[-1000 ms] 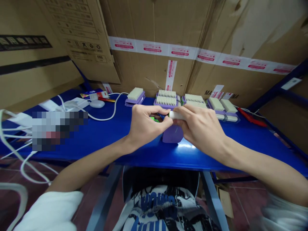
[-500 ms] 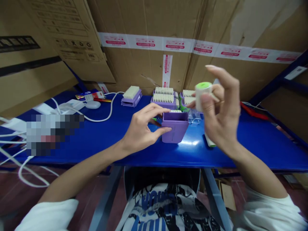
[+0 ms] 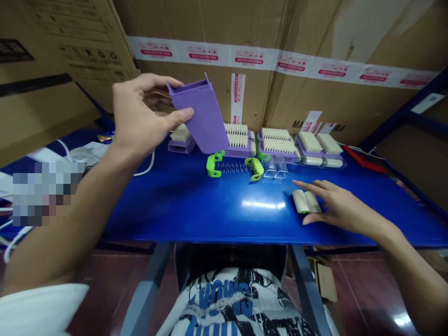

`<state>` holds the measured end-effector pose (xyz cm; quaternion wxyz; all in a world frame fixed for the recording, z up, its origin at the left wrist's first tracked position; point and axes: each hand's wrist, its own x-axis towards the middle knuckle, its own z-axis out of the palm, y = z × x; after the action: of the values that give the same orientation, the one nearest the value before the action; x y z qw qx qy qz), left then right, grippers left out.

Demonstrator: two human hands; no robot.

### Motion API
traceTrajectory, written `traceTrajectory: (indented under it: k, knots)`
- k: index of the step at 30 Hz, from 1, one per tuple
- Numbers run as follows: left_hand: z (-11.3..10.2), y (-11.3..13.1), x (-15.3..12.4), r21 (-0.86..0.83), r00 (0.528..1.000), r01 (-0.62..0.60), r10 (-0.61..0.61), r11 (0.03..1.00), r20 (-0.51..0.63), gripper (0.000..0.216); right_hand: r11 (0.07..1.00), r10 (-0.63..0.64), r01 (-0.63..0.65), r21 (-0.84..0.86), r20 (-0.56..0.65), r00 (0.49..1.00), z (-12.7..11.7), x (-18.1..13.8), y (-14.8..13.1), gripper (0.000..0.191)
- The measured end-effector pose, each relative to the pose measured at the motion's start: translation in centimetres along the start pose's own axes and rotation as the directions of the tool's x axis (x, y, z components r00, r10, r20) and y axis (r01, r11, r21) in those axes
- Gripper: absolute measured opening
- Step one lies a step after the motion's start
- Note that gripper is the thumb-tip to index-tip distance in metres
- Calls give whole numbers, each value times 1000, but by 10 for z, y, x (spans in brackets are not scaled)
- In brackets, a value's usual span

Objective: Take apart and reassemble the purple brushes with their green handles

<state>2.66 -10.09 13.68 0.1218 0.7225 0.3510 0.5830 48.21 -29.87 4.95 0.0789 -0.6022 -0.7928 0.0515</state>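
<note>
My left hand (image 3: 147,107) is closed on a purple rectangular case (image 3: 201,116), raised above the table and tilted, with its open end up. The thumb presses the near face; the other fingers are partly hidden behind it. On the right, two white rollers (image 3: 307,201) with green ends lie side by side. Right beside them is my right hand (image 3: 332,205), thumb and index finger apart around the rollers; whether it touches them I cannot tell. Between the hands lie a green bracket (image 3: 214,166), a second green bracket (image 3: 255,169), several small springs (image 3: 233,168) and clear plastic covers (image 3: 275,169).
Purple blocks with cream bristles (image 3: 278,141) stand in a row along the cardboard (image 3: 196,84) at the back of the blue table (image 3: 196,210). A red item (image 3: 364,158) lies at the far right. White cables (image 3: 21,233) hang at the left edge.
The purple case has gone up and left in my left hand. My right hand has come down to the table; the roller it held now lies beside the other one.
</note>
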Motion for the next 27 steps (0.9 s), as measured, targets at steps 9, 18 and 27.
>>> traceTrajectory:
  k: [9, 18, 27]
  knots:
    - [7, -80, 25, 83, 987, -123, 131, 989, -96, 94, 996, -80, 82, 46, -50, 996, 17, 52, -52, 88]
    - [36, -133, -18, 248, 976, -201, 173, 948, 129, 35, 992, -101, 94, -86, -73, 992, 12, 47, -63, 104]
    - [31, -140, -23, 341, 932, -280, 169, 897, 320, 22, 988, -119, 151, 37, -443, 888, -2, 71, -81, 28]
